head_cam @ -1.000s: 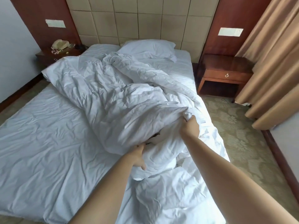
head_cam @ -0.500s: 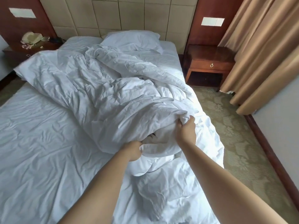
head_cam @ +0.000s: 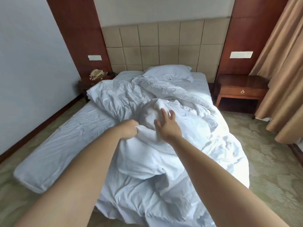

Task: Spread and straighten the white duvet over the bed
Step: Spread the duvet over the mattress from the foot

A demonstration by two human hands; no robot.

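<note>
Bed fills centre frame, long axis running from lower frame up to the padded headboard. Bare sheet shows on its left half.

White duvet is bunched and crumpled over the bed's right half, its long run going from the upper-centre near the pillow down to the lower edge of frame, where it hangs over the foot of the bed. A raised hump of it sits mid-frame between the two hands.

Both arms enter from the bottom corners, extended forward and converging on that hump.

Left hand, centre frame: fingers curled tight, pinching a fold of duvet edge.

Right hand, just right of it: fingers spread and nearly straight, holding nothing, palm down over the hump. Whether the palm touches the fabric I cannot tell.

Right nightstand, upper right: one drawer with a ring pull, closed; open shelf below looks dark, contents not visible.

Left nightstand, upper left, mostly hidden by duvet: a beige telephone and small clutter on top.

Tan curtains hang along the right edge.
</note>
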